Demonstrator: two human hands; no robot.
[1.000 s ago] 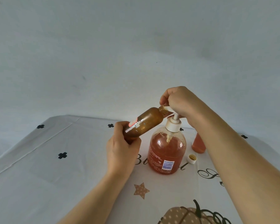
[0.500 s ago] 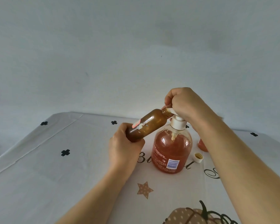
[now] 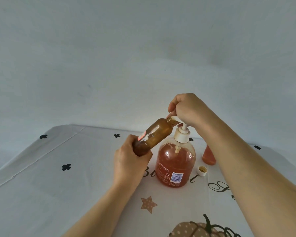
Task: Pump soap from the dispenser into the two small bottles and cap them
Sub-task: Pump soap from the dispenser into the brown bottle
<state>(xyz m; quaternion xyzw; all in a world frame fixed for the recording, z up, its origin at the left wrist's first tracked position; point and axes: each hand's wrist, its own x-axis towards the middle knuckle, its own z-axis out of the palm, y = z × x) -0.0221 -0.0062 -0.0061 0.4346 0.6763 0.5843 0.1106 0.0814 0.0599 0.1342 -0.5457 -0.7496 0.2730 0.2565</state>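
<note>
I am facing a plain pale wall [image 3: 143,48] beyond my left hand [image 3: 128,161]; under that hand a white tablecloth [image 3: 41,185] is lying, printed with black clovers [image 3: 66,167].

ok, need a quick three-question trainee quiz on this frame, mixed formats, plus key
1. True or false: the amber bottle stands upright on the tablecloth.
2. Where is the loose cap? A) screwed on the amber bottle B) on the tablecloth, right of the soap dispenser C) held in a hand
3. Which hand grips the dispenser's pump?

Key
1. False: the left hand holds it tilted, with its neck at the pump's spout.
2. B
3. The right hand.
</note>
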